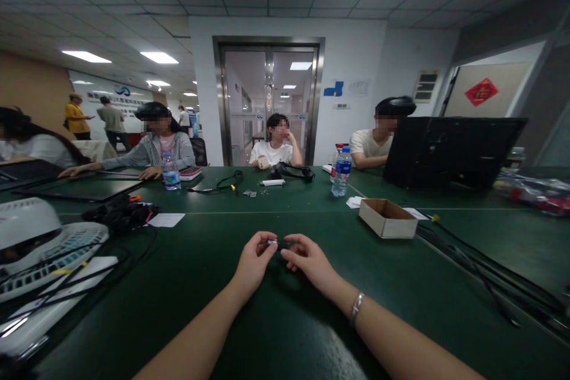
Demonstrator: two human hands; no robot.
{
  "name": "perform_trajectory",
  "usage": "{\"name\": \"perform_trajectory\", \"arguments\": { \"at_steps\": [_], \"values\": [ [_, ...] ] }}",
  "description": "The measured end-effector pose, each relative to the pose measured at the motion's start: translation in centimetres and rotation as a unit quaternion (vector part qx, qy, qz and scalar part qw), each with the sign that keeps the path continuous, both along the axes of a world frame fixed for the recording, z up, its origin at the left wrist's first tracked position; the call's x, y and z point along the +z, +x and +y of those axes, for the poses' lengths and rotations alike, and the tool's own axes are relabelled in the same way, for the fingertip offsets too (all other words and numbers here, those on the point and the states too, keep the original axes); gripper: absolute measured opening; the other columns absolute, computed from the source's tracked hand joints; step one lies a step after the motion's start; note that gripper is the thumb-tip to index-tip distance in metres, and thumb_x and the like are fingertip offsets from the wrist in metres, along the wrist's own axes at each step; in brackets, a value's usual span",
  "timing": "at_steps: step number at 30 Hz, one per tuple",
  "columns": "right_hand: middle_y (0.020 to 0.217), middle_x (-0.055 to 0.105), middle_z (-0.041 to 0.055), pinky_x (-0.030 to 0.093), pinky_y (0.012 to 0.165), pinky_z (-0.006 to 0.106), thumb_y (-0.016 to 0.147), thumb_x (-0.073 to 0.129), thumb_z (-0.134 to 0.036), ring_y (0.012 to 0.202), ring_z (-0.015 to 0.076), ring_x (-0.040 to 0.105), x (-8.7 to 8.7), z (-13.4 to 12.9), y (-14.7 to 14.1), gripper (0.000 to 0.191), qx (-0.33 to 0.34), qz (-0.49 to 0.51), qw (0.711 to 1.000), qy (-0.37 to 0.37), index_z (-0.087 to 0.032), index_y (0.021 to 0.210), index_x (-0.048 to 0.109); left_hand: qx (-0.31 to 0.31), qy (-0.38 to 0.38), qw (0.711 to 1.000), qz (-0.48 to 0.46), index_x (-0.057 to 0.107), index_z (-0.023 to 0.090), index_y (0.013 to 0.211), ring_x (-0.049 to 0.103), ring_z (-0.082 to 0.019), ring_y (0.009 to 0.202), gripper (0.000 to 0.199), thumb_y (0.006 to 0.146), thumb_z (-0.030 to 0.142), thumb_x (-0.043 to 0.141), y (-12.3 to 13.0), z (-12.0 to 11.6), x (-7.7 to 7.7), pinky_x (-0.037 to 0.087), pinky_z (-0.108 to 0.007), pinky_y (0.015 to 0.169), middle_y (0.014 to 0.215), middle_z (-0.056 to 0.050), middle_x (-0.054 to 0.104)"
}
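Both of my hands meet over the green table (pixel 267 320), near its middle. A small, dark, slim piece with a silvery end (pixel 281 244) bridges their fingertips; it is too small to tell its kind. The silvery end is pinched between thumb and fingers of my left hand (pixel 256 258). My right hand (pixel 307 256), with a silver bracelet (pixel 357 309) on its wrist, closes on the dark end. Fingers hide much of the piece, so I cannot tell whether it is one part or two joined.
An open cardboard box (pixel 387 219) stands right of my hands. Black cables (pixel 472 261) run along the right side. At left lie a white fan-like device (pixel 31 237) and tangled black gear (pixel 120 214). Water bottles (pixel 342 173), a monitor (pixel 449 151) and seated people (pixel 278 145) are beyond.
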State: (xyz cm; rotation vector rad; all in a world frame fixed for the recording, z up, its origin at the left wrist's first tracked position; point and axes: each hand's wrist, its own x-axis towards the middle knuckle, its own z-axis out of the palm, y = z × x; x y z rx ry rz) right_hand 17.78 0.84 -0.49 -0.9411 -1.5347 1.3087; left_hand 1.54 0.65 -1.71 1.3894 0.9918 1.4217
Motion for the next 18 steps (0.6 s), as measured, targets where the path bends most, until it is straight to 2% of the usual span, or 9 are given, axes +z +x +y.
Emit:
{"name": "perform_trajectory", "arguments": {
  "at_steps": [3, 7, 13, 18],
  "values": [
    [0.065, 0.054, -0.0064, 0.043, 0.053, 0.025, 0.06, 0.078, -0.041, 0.057, 0.0112, 0.055, -0.13, -0.06, -0.02, 0.056, 0.001, 0.005, 1.0, 0.019, -0.021, 0.105, 0.052, -0.004, -0.005, 1.0, -0.006, 0.061, 0.017, 0.09, 0.061, -0.02, 0.088, 0.028, 0.07, 0.035, 0.068, 0.02, -0.03, 0.06, 0.046, -0.032, 0.084, 0.09, -0.005, 0.063],
    [0.065, 0.054, -0.0048, 0.044, 0.055, 0.026, 0.064, 0.075, -0.044, 0.058, 0.012, 0.056, -0.28, 0.05, 0.02, 0.046, -0.001, -0.003, 1.0, 0.022, -0.019, 0.097, 0.056, -0.009, -0.009, 1.0, -0.001, 0.061, 0.017, 0.091, 0.061, -0.02, 0.09, 0.029, 0.07, 0.035, 0.068, 0.01, -0.26, 0.39, 0.046, -0.033, 0.085, 0.091, -0.006, 0.063],
    [0.071, 0.062, 0.0005, 0.044, 0.057, 0.026, 0.07, 0.069, -0.048, 0.061, 0.0121, 0.057, -0.17, 0.15, 0.13, 0.043, 0.01, -0.012, 1.0, 0.003, -0.015, 0.095, 0.059, -0.002, -0.01, 1.0, 0.0, 0.061, 0.016, 0.089, 0.062, -0.02, 0.086, 0.027, 0.07, 0.033, 0.068, 0.13, -0.41, 0.68, 0.047, -0.033, 0.082, 0.088, -0.005, 0.064],
    [0.07, 0.061, 0.0004, 0.043, 0.056, 0.026, 0.069, 0.069, -0.051, 0.059, 0.0117, 0.056, -0.1, 0.16, 0.14, 0.044, 0.014, -0.008, 1.0, -0.002, -0.015, 0.092, 0.06, 0.001, -0.008, 1.0, 0.001, 0.061, 0.017, 0.089, 0.061, -0.019, 0.085, 0.029, 0.069, 0.036, 0.069, 0.23, -0.42, 0.7, 0.047, -0.032, 0.081, 0.088, -0.005, 0.064]
  ]
}}
